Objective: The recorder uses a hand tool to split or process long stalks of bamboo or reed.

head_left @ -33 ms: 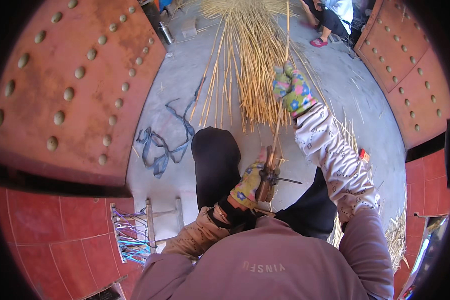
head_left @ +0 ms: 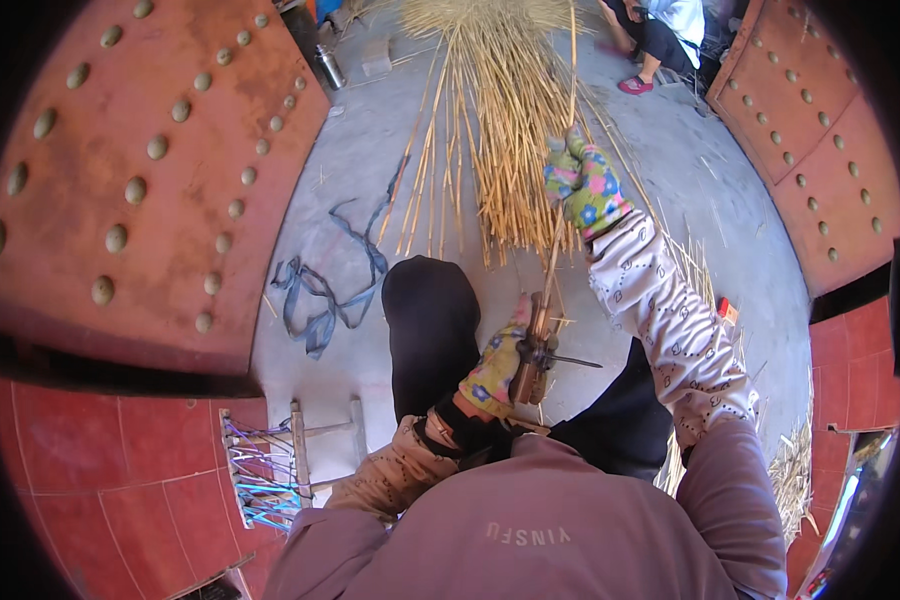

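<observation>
A blue strap (head_left: 320,325) lies left of your left hand (head_left: 494,375), which is bent close to you and wrapped around a wooden tool (head_left: 532,378), with pale lettering (head_left: 527,536) on your shirt (head_left: 490,572) behind it. Many stalks (head_left: 515,170) spread ahead; your right hand (head_left: 588,188), arm stretched forward, clasps one long stalk (head_left: 573,70).

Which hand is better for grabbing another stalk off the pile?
Probably the right hand: it's by the pile, though it seems to hold a stalk. The left hand is farther back, holding the wooden tool.
</observation>
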`<state>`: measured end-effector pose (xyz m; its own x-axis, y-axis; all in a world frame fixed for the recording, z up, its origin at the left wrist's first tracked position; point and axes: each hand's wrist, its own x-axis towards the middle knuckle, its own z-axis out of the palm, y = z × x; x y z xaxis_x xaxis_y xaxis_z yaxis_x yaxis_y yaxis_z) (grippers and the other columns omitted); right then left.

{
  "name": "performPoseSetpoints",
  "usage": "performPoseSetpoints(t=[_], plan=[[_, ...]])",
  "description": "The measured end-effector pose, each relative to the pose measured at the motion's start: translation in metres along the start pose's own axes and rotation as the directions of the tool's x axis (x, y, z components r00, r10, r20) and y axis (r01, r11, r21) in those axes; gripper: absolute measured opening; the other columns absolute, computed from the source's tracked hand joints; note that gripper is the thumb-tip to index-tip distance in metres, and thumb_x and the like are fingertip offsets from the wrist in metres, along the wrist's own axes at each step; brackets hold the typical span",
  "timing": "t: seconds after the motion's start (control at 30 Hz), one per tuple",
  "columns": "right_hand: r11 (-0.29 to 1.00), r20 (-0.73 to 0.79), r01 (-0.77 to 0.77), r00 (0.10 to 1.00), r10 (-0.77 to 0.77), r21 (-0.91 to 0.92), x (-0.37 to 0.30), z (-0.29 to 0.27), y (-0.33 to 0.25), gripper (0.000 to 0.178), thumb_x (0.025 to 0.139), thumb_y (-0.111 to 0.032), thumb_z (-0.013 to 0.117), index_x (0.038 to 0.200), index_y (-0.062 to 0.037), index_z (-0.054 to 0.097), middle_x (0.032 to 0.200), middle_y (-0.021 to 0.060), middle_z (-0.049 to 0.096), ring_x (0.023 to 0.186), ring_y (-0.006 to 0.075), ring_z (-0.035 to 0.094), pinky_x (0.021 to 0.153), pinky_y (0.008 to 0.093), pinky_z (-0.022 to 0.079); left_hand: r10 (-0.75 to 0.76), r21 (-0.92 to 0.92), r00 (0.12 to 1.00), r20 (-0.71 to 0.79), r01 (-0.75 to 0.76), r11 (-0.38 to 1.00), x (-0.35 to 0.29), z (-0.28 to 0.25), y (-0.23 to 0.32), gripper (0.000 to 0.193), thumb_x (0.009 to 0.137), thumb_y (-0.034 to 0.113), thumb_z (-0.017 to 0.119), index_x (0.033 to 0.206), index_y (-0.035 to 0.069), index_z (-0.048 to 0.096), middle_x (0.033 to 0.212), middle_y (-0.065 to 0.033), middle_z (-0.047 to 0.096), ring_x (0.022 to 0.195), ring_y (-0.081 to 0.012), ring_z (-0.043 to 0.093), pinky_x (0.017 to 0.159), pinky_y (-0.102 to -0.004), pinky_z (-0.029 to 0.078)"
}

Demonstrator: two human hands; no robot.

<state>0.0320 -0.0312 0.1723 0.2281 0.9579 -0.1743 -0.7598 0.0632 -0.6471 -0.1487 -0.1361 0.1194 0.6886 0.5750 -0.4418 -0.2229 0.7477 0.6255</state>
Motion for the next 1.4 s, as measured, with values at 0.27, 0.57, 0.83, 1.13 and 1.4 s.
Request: performPoseSetpoints(t=[0.27, 0.57, 0.83, 1.13, 1.4], plan=[[0.997, 0.029, 0.076, 0.997, -0.076, -0.027, -0.011, -0.022, 0.019, 0.024, 0.085, -0.029, 0.041, 0.082, -0.0054, 0.048, 0.052, -0.0051, 0.032, 0.040, 0.0068, 0.026, 0.036, 0.0223, 0.023, -0.069, -0.014, 0.997, -0.033, 0.069, 0.998, -0.001, 0.012, 0.013, 0.038, 0.085, 0.041, 0.035, 0.100, 0.009, 0.049, 0.061, -0.0027, 0.048, 0.050, -0.0108, 0.046, 0.048, -0.0224, 0.039], [0.964, 0.042, -0.224, 0.972, 0.231, -0.142, -0.021, 0.004, 0.005, 0.032, 0.084, -0.032, 0.043, 0.098, -0.0037, 0.046, 0.053, -0.0068, 0.031, 0.042, 0.0063, 0.029, 0.042, 0.0215, 0.029, 0.000, 0.521, 1.000, 0.013, -0.007, 0.853, -0.002, 0.016, 0.038, 0.021, 0.084, 0.011, 0.036, 0.101, 0.004, 0.045, 0.079, -0.0020, 0.050, 0.072, -0.0116, 0.050, 0.059, -0.0216, 0.040], [0.986, 0.025, -0.163, 0.986, 0.163, -0.019, 0.014, -0.017, 0.030, 0.026, 0.085, -0.023, 0.043, 0.099, -0.0015, 0.048, 0.059, -0.0023, 0.045, 0.048, 0.0101, 0.042, 0.041, 0.0245, 0.036, 0.278, 0.249, 0.955, -0.107, -0.245, 0.937, 0.043, 0.019, 0.036, 0.041, 0.077, 0.053, 0.044, 0.063, 0.014, 0.047, 0.050, 0.0009, 0.044, 0.039, -0.0111, 0.043, 0.034, -0.0241, 0.033], [0.885, -0.009, -0.079, 0.996, 0.085, -0.458, -0.068, -0.106, -0.003, 0.030, 0.083, -0.031, 0.046, 0.095, -0.0033, 0.049, 0.084, 0.0085, 0.056, 0.075, 0.0193, 0.055, 0.069, 0.0332, 0.044, 0.238, -0.119, 0.955, -0.180, -0.261, 0.958, 0.111, 0.041, 0.066, 0.039, 0.075, 0.050, 0.050, 0.062, 0.014, 0.048, 0.053, 0.0027, 0.046, 0.045, -0.0060, 0.044, 0.041, -0.0192, 0.035], [0.890, -0.224, -0.189, 0.969, 0.101, -0.415, -0.168, -0.086, 0.013, 0.022, 0.084, -0.026, 0.045, 0.085, -0.0045, 0.050, 0.052, -0.0038, 0.038, 0.040, 0.0049, 0.032, 0.035, 0.0191, 0.024, 0.367, -0.334, 0.914, -0.172, -0.404, 0.852, 0.147, 0.095, 0.026, 0.035, 0.074, 0.045, 0.055, 0.071, 0.010, 0.053, 0.055, -0.0012, 0.051, 0.044, -0.0101, 0.048, 0.038, -0.0209, 0.037]])
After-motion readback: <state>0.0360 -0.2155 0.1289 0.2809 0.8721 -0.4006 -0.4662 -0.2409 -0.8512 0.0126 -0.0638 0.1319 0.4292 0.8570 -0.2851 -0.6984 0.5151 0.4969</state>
